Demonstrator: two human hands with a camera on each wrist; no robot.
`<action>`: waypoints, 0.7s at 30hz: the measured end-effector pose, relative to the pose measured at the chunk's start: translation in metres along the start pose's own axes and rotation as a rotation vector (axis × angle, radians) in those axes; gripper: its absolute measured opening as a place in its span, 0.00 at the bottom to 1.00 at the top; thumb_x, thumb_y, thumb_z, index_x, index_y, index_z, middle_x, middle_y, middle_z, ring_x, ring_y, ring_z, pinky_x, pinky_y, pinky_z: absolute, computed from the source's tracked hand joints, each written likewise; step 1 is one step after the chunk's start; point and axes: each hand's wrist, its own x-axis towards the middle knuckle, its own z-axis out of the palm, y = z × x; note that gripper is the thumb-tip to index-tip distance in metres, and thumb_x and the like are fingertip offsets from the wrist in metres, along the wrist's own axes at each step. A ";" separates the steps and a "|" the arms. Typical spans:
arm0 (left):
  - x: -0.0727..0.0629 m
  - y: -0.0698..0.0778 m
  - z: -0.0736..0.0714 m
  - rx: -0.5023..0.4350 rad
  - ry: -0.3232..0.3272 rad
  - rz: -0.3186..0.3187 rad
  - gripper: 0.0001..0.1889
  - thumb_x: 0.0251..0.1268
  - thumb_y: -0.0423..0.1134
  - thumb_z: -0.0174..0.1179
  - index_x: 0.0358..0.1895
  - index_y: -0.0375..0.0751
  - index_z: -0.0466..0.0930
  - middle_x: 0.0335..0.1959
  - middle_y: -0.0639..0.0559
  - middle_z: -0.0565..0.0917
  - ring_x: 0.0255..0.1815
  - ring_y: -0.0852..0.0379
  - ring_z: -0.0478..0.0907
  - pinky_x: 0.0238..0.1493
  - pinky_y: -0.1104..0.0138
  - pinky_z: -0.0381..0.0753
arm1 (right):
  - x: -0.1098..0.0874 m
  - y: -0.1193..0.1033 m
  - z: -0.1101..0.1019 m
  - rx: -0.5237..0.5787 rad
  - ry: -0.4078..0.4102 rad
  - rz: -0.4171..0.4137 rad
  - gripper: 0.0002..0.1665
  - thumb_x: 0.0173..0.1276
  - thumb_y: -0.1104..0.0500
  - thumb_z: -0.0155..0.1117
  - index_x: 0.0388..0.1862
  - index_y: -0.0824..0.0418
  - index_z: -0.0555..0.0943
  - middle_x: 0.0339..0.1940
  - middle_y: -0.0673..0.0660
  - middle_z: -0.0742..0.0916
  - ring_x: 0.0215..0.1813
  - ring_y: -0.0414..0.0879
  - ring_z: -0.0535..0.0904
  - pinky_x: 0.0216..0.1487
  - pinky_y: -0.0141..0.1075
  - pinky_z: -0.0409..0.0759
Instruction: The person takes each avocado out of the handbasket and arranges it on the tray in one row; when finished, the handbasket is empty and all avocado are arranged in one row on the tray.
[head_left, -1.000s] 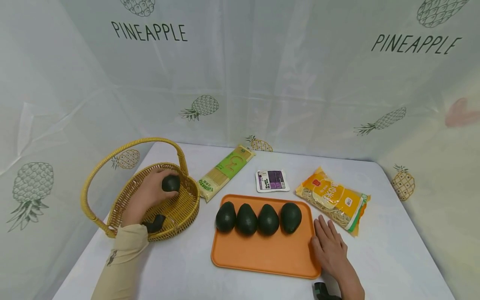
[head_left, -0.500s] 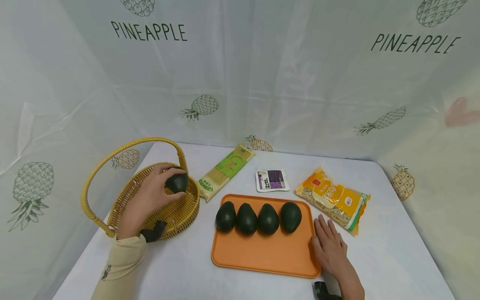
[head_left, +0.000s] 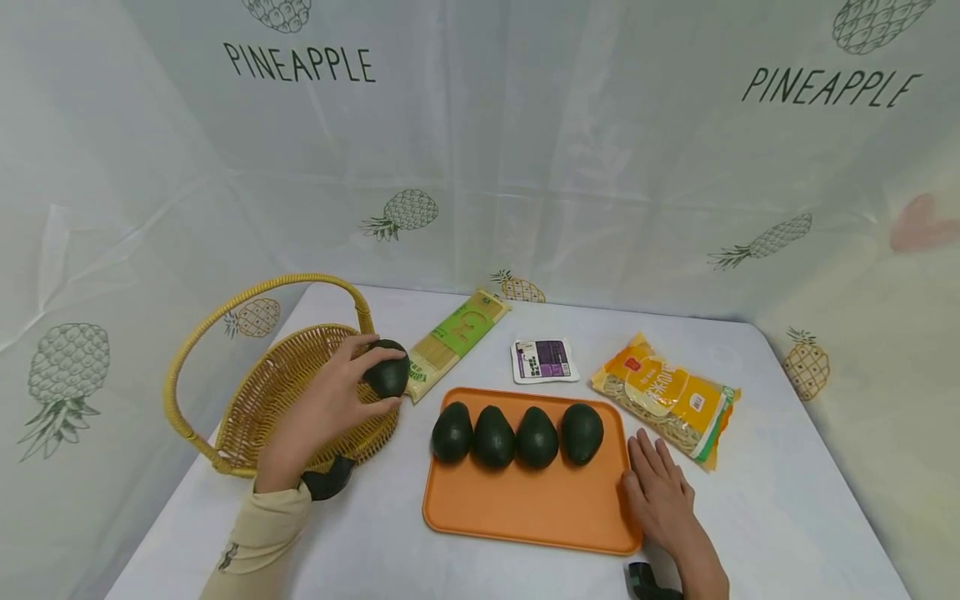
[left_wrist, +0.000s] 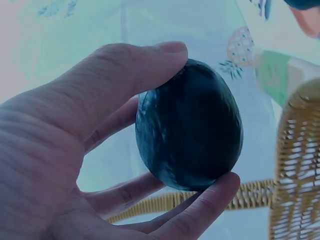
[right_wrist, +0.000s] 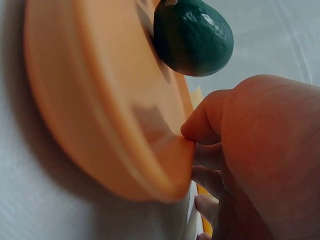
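My left hand (head_left: 326, 404) grips a dark green avocado (head_left: 388, 372) over the right side of the yellow woven basket (head_left: 258, 400). Seen from the left wrist, the thumb lies across one end of this avocado (left_wrist: 192, 130) and the fingers curl round its other side. An orange tray (head_left: 525, 508) stands in the middle of the table, with several avocados (head_left: 492, 439) in a row along its far half. At the tray's right edge lies my right hand (head_left: 663, 500), fingers straight on the table. In the right wrist view its thumb (right_wrist: 205, 117) touches the tray rim (right_wrist: 112, 107).
Behind the tray lie a green-labelled noodle pack (head_left: 457, 337) and a small white and purple packet (head_left: 544, 362). An orange and yellow bag (head_left: 667, 400) is close beyond my right fingers. The basket's tall handle (head_left: 191, 350) arches up at the left.
My left hand has raised the avocado from inside the basket and carried it right, to the basket's right rim. The right hand and the tray have stayed in place.
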 end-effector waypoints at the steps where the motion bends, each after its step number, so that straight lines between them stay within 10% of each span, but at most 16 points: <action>1: 0.001 0.002 0.001 -0.001 -0.001 0.004 0.31 0.62 0.39 0.79 0.69 0.46 0.81 0.75 0.30 0.69 0.65 0.27 0.80 0.58 0.40 0.88 | 0.000 0.000 0.000 0.000 -0.005 0.003 0.40 0.88 0.50 0.44 0.89 0.65 0.50 0.91 0.67 0.48 0.90 0.70 0.33 0.82 0.78 0.35; 21: 0.030 0.064 0.038 -0.015 -0.080 0.197 0.30 0.62 0.41 0.79 0.68 0.51 0.82 0.78 0.34 0.69 0.75 0.34 0.72 0.65 0.43 0.85 | 0.000 0.000 0.000 0.002 0.007 -0.003 0.40 0.88 0.50 0.45 0.89 0.65 0.51 0.91 0.67 0.49 0.90 0.70 0.34 0.82 0.77 0.35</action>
